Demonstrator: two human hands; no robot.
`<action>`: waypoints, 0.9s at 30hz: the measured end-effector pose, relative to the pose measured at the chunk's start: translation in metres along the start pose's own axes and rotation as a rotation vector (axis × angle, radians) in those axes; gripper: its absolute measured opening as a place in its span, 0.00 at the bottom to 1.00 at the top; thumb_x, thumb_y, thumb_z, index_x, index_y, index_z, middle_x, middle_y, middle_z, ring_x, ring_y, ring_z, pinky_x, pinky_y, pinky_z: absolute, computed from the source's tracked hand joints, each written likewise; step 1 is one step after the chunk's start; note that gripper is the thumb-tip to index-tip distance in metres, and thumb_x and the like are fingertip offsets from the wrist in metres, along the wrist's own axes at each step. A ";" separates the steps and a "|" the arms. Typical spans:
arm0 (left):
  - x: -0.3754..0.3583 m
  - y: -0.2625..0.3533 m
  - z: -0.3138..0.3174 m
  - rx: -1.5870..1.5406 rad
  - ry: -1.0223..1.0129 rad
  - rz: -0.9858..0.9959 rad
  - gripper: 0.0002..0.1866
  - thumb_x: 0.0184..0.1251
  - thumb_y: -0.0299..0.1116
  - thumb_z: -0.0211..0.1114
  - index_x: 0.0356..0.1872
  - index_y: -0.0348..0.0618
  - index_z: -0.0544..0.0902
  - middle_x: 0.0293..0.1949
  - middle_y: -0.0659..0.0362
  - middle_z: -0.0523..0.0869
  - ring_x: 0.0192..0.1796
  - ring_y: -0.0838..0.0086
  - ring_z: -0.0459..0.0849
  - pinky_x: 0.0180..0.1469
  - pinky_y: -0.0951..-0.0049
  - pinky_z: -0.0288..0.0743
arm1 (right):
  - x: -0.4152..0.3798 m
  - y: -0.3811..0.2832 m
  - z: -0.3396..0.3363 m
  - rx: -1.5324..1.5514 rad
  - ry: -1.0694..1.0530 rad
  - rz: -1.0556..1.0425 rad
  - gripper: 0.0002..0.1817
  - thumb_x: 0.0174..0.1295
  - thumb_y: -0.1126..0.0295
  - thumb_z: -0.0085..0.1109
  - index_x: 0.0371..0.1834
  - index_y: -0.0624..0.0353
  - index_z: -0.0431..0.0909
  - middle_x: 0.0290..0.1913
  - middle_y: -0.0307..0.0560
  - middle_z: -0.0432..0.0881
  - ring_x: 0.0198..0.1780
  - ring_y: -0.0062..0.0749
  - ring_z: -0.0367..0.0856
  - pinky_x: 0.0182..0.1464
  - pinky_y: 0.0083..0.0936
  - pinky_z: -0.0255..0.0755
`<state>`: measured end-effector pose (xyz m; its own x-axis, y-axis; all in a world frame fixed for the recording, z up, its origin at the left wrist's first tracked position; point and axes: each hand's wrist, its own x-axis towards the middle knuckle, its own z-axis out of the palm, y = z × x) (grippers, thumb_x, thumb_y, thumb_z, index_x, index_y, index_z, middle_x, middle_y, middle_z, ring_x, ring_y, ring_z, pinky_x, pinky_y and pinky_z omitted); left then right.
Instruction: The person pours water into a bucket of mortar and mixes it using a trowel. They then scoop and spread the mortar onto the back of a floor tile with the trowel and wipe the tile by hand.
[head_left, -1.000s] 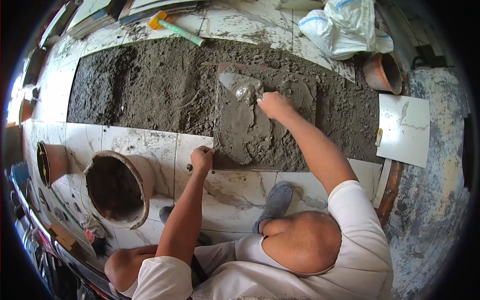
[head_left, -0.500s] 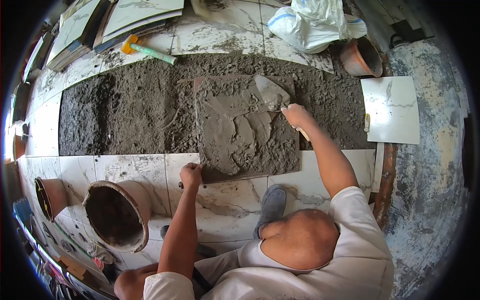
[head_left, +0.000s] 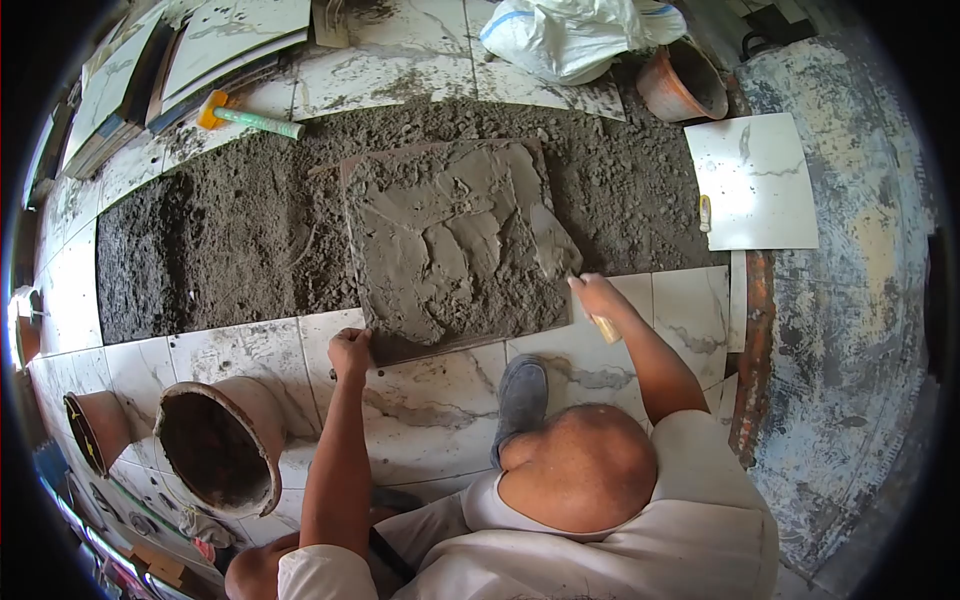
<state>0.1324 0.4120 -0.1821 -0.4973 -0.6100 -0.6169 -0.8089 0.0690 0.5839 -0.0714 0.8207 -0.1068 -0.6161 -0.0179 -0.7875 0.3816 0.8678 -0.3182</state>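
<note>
A square tile lies back side up, coated with wet grey mortar, smoother on the far part and lumpy along the near edge. My right hand is closed round the wooden handle of a trowel. The trowel's mortar-smeared blade rests on the coating by the tile's right edge. At the tile's near left corner, my left hand has its fingers closed on the edge. Rough, crumbly mortar bedding spreads under and around the tile.
A yellow-headed mallet lies beyond the bedding. Two buckets stand at the near left, and an orange bucket tilts at the far right by a white sack. A loose white tile lies right. Stacked tiles sit far left.
My right hand has drawn the trowel nearer along the tile's right side, leaving smoother mortar at the far right corner. My left hand stays at the corner. The whole view has shifted.
</note>
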 end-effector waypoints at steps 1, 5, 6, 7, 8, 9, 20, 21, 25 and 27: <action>-0.001 0.003 -0.001 -0.010 -0.004 -0.012 0.10 0.56 0.33 0.71 0.31 0.36 0.86 0.24 0.58 0.84 0.27 0.77 0.77 0.32 0.71 0.71 | -0.009 0.011 -0.003 -0.080 -0.001 0.023 0.24 0.69 0.53 0.47 0.37 0.69 0.74 0.24 0.59 0.80 0.22 0.45 0.81 0.26 0.40 0.73; 0.004 -0.003 0.000 0.018 -0.001 0.024 0.11 0.57 0.34 0.70 0.32 0.35 0.86 0.23 0.59 0.83 0.26 0.78 0.76 0.30 0.71 0.71 | -0.043 0.047 -0.020 -0.128 0.150 0.057 0.24 0.68 0.53 0.48 0.35 0.70 0.75 0.25 0.62 0.80 0.24 0.47 0.82 0.29 0.41 0.74; 0.008 -0.004 -0.001 0.014 0.004 0.026 0.11 0.57 0.34 0.70 0.32 0.35 0.86 0.23 0.59 0.83 0.26 0.78 0.76 0.30 0.71 0.71 | -0.051 0.048 -0.021 -0.127 0.217 0.023 0.24 0.68 0.53 0.49 0.36 0.69 0.75 0.24 0.58 0.80 0.22 0.44 0.81 0.27 0.39 0.73; 0.008 -0.003 -0.001 -0.002 0.001 0.027 0.10 0.56 0.33 0.70 0.31 0.34 0.85 0.22 0.58 0.83 0.25 0.77 0.75 0.30 0.70 0.71 | -0.060 0.048 -0.025 -0.128 0.280 -0.004 0.23 0.67 0.53 0.51 0.38 0.68 0.75 0.22 0.55 0.79 0.20 0.40 0.80 0.25 0.37 0.72; 0.005 -0.004 0.000 -0.013 -0.005 0.025 0.09 0.56 0.31 0.70 0.30 0.34 0.85 0.21 0.58 0.83 0.24 0.77 0.75 0.31 0.70 0.71 | -0.065 0.038 -0.027 -0.133 0.273 0.001 0.23 0.67 0.53 0.51 0.38 0.68 0.75 0.22 0.55 0.79 0.20 0.40 0.80 0.25 0.37 0.72; 0.001 -0.005 0.000 0.000 -0.013 0.015 0.09 0.56 0.31 0.70 0.30 0.34 0.85 0.21 0.58 0.83 0.24 0.77 0.75 0.31 0.70 0.71 | -0.071 0.027 -0.022 0.120 0.171 -0.021 0.22 0.67 0.54 0.53 0.40 0.67 0.75 0.21 0.49 0.77 0.19 0.35 0.77 0.23 0.33 0.70; -0.063 0.067 -0.097 0.735 -0.535 0.519 0.16 0.60 0.38 0.64 0.42 0.36 0.82 0.43 0.43 0.83 0.51 0.51 0.80 0.53 0.57 0.74 | -0.102 -0.152 0.051 0.404 -0.506 -0.631 0.10 0.56 0.67 0.54 0.38 0.60 0.69 0.26 0.38 0.71 0.24 0.17 0.70 0.28 0.17 0.68; -0.079 0.089 -0.129 0.733 -0.656 0.650 0.16 0.61 0.39 0.64 0.42 0.36 0.82 0.45 0.44 0.83 0.52 0.52 0.80 0.53 0.58 0.74 | -0.110 -0.174 0.060 0.318 -0.531 -0.709 0.11 0.57 0.66 0.57 0.37 0.60 0.70 0.27 0.38 0.74 0.27 0.19 0.73 0.31 0.20 0.71; -0.116 0.115 -0.306 0.895 -0.565 0.650 0.13 0.61 0.39 0.61 0.36 0.39 0.84 0.34 0.51 0.85 0.36 0.63 0.82 0.43 0.63 0.75 | -0.157 -0.255 0.109 -0.024 -0.464 -1.002 0.14 0.59 0.63 0.61 0.40 0.60 0.70 0.30 0.44 0.77 0.31 0.24 0.78 0.36 0.24 0.75; -0.135 0.090 -0.383 0.633 -0.103 0.430 0.11 0.59 0.37 0.63 0.29 0.37 0.84 0.25 0.52 0.83 0.27 0.70 0.79 0.36 0.66 0.74 | -0.165 -0.282 0.143 -0.263 -0.354 -1.234 0.15 0.59 0.63 0.62 0.42 0.60 0.70 0.32 0.46 0.78 0.33 0.26 0.80 0.37 0.25 0.76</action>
<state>0.2471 0.1983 0.1559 -0.8103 -0.3526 -0.4681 -0.5474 0.7406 0.3896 0.0213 0.5079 0.0370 -0.2320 -0.9592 -0.1614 -0.4703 0.2559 -0.8446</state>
